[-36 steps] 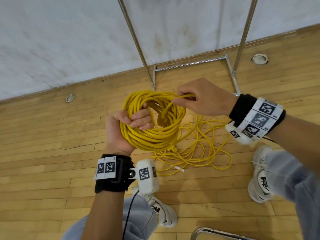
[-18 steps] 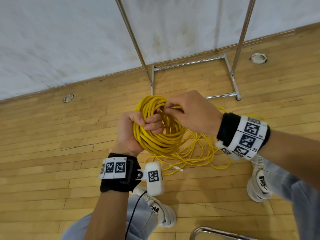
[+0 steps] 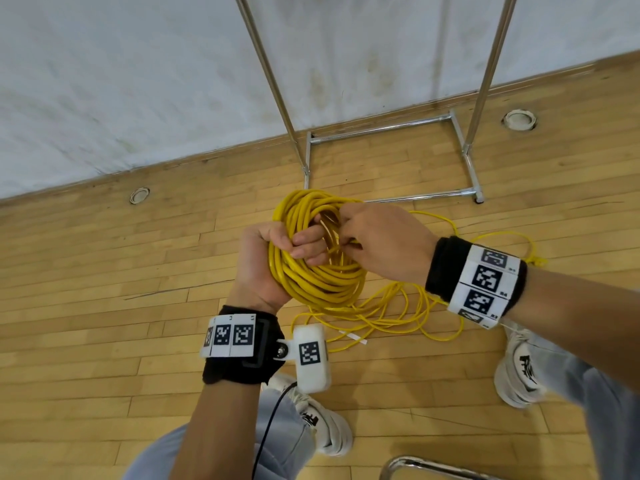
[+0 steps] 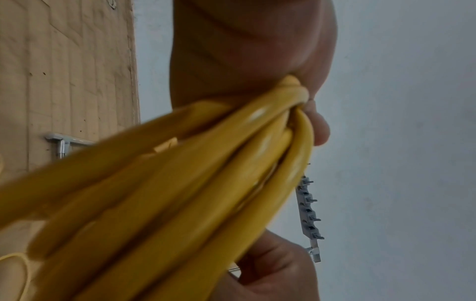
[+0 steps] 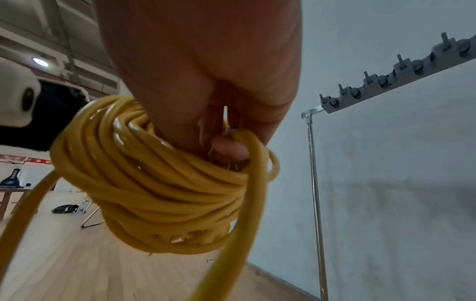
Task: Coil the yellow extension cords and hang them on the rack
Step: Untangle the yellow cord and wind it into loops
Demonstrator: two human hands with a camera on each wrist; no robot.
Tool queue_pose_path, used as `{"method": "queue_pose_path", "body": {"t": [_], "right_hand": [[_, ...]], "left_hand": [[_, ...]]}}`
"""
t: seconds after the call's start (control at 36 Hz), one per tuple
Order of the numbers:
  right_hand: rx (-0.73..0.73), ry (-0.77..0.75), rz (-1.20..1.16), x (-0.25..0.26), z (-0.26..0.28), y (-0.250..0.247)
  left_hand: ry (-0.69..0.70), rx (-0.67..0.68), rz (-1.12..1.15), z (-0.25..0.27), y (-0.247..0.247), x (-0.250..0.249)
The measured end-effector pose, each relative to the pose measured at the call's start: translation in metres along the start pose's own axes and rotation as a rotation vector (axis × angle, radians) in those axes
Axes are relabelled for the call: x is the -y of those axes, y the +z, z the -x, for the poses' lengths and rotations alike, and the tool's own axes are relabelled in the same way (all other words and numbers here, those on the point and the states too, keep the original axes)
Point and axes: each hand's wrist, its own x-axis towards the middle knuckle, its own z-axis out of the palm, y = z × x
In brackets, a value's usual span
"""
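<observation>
Wood plank floor (image 3: 104,306), scuffed white wall (image 3: 138,81) behind it. Two round floor sockets (image 3: 139,195) along the baseboard, second one (image 3: 519,120) further right. White sneakers (image 3: 517,368) and light jeans (image 3: 588,393) at bottom. Chrome tube bend (image 3: 415,465) at lower edge. Black bag (image 5: 65,208) on the floor in the right wrist view.

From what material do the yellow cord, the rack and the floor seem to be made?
Yellow cord: likely plastic or rubber jacket, smooth and glossy; highlights show along it in the right wrist view.
Rack: metal tubing, shiny chrome-like finish, reflective.
Floor: wood strips, light, visible plank seams.
</observation>
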Motion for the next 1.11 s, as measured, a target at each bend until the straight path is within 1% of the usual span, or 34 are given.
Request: {"method": "queue_pose_path", "body": {"t": [0.08, 0.19, 0.25, 0.33, 0.42, 0.47, 0.53, 0.58, 0.64, 0.67, 0.72, 0.78, 0.81, 0.83, 0.86, 0.89, 0.92, 0.94, 1.0, 1.03, 1.06, 1.08, 1.11], "right_hand": [[0.012, -0.022, -0.017, -0.002, -0.003, -0.002], [0.004, -0.055, -0.154, -0.001, -0.002, -0.001], [0.017, -0.06, -0.169, 0.001, -0.001, 0.002], [0.091, -0.06, -0.088, 0.002, -0.003, 0.004], [0.209, -0.012, -0.052, 0.0, -0.005, 0.004], [0.289, -0.024, -0.073, -0.002, -0.004, 0.006], [0.322, -0.062, -0.118, -0.004, -0.004, 0.007], [0.258, -0.113, -0.2, -0.005, -0.004, 0.006], [0.127, -0.139, -0.306, -0.007, -0.004, 0.002], [0.038, -0.145, -0.355, -0.008, -0.003, -0.001], [-0.188, -0.148, -0.429, -0.01, -0.003, -0.007], [-0.407, -0.118, -0.469, -0.014, -0.001, -0.015], [-0.477, -0.083, -0.496, -0.015, 0.001, -0.018], [-0.511, -0.044, -0.525, -0.016, 0.002, -0.021], [-0.505, -0.006, -0.549, -0.016, 0.004, -0.023], [-0.442, 0.031, -0.561, -0.015, 0.006, -0.025], [-0.311, 0.079, -0.542, -0.015, 0.008, -0.026], [-0.1, 0.141, -0.48, -0.015, 0.009, -0.024], [0.426, 0.242, -0.354, -0.015, 0.014, -0.014], [0.577, 0.261, -0.321, -0.015, 0.017, -0.004], [0.608, 0.277, -0.294, -0.014, 0.019, 0.009], [0.548, 0.314, -0.284, -0.014, 0.021, 0.024], [0.455, 0.361, -0.284, -0.013, 0.021, 0.038]], "left_hand": [[0.013, 0.003, -0.001, 0.0, 0.001, 0.0], [0.004, 0.013, -0.021, -0.001, 0.004, 0.002], [0.0, 0.022, -0.036, -0.001, 0.004, 0.001], [-0.004, 0.025, -0.053, -0.001, 0.003, 0.003], [-0.019, 0.012, -0.055, -0.003, 0.002, 0.011], [-0.027, 0.0, -0.055, -0.005, 0.001, 0.014], [-0.017, -0.015, -0.063, -0.006, 0.0, 0.013], [0.01, -0.027, -0.053, -0.005, 0.0, 0.009], [0.059, -0.032, 0.001, -0.003, 0.001, 0.004], [0.091, -0.036, 0.047, -0.002, 0.001, 0.001], [0.168, -0.06, 0.158, 0.0, 0.001, -0.003], [0.259, -0.109, 0.258, 0.002, 0.001, -0.005], [0.304, -0.134, 0.306, 0.003, 0.001, -0.006], [0.346, -0.156, 0.356, 0.004, 0.0, -0.007], [0.386, -0.175, 0.408, 0.005, -0.001, -0.007], [0.423, -0.197, 0.454, 0.006, -0.002, -0.007], [0.461, -0.223, 0.492, 0.007, -0.003, -0.008], [0.498, -0.256, 0.521, 0.007, -0.003, -0.009], [0.575, -0.331, 0.572, 0.008, -0.003, -0.012], [0.605, -0.362, 0.597, 0.008, -0.002, -0.013], [0.624, -0.379, 0.624, 0.008, -0.001, -0.014], [0.633, -0.388, 0.647, 0.008, 0.0, -0.015], [0.632, -0.395, 0.664, 0.008, 0.001, -0.015]]}}
